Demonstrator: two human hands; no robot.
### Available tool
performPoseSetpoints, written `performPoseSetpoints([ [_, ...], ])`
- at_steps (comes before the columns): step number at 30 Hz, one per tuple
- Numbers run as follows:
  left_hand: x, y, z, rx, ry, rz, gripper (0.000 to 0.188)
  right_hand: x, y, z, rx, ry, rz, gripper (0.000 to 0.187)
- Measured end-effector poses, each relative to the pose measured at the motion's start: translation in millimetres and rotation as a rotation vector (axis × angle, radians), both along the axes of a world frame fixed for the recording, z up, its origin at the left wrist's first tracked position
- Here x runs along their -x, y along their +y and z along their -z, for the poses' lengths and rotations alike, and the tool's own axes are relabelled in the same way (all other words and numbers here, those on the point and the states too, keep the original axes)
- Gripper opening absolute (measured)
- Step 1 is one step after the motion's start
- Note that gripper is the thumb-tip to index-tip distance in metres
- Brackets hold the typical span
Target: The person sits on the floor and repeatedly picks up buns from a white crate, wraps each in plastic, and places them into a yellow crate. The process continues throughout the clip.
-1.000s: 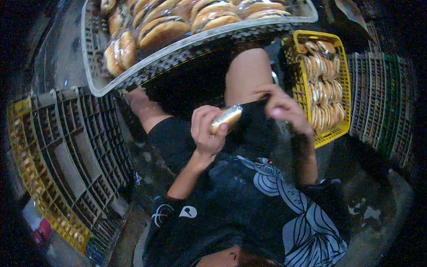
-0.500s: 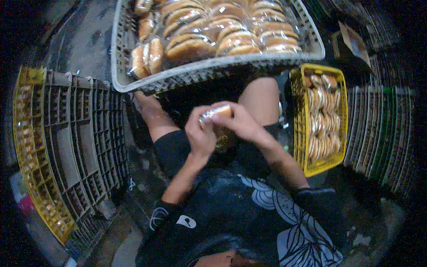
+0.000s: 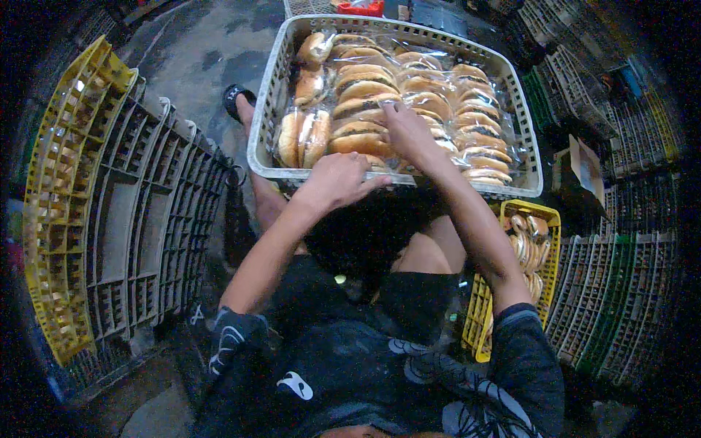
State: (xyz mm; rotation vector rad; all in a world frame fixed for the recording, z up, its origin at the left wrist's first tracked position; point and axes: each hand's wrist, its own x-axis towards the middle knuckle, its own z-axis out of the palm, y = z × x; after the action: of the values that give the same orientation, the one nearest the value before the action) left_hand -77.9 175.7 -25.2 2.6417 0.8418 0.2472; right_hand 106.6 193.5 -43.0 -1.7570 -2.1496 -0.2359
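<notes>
A pale plastic crate in front of me holds rows of filled buns in clear wrap. My left hand lies across the crate's near rim, open, thumb stretched to the right and fingertips by the nearest buns. Farther in, my right hand reaches over the middle rows, fingers stretched out against the wrapped buns, their tips partly hidden. No bun shows lifted in either hand. At the crate's left side, two buns stand on edge in a wrapper.
To my right, a yellow crate also holds buns, partly behind my right arm. Yellow and grey crates stand on the left. More stacked crates and a cardboard box are on the right. A red object sits beyond the crate.
Both hands have moved from above my lap, where they held a small wrapped bun, forward to the pale crate. The hands have parted. The view has shifted, showing more of the crate.
</notes>
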Motion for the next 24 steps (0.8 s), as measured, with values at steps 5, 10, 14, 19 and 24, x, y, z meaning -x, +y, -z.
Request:
performPoseSetpoints([
  [5,0,-2,-7,0.195,0.127,-0.166,0.055,-8,-3,-15,0.075,0.140,-0.008,0.027],
  [10,1,-9,-13,0.236,0.154,-0.256,0.057,4,-28,-43,-0.001,0.230,0.006,0.034],
  [14,-11,-8,-21,0.226,0.170,-0.222,0.067,1,-12,-8,0.227,0.028,0.141,0.048],
  [19,-1,3,-9,0.438,-0.202,-0.332,0.060,16,-39,-51,0.014,0.185,-0.080,0.065],
  [24,-4,-41,-34,1.324,-1.227,-0.466,0.047,39,-136,-118,0.136,0.480,-0.348,0.075],
])
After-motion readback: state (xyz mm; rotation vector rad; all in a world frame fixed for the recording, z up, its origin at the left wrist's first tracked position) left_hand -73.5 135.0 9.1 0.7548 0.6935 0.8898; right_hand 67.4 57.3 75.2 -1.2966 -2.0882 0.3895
